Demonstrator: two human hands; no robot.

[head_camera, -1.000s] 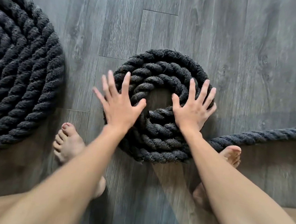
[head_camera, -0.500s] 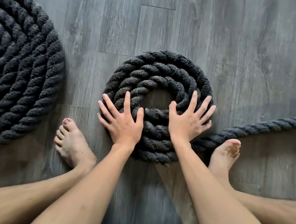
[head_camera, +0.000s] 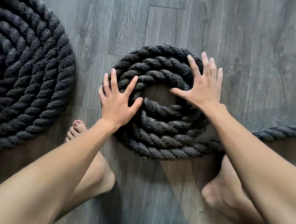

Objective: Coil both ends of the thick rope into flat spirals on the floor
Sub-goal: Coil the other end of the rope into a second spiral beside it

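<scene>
Rope [head_camera: 156, 129] forms a small spiral on the floor [head_camera: 258, 50], with the left hand [head_camera: 115, 105] and right hand [head_camera: 203, 92] spread flat on its left and upper-right turns, gripping nothing, seemingly turning it; next, the tail [head_camera: 282, 132] right of it needs winding in.

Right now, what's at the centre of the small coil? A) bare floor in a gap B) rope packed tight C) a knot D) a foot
A: a patch of floor shows bare in the open middle of the small coil, between the left hand and the right hand, both spread flat on its turns.
</scene>
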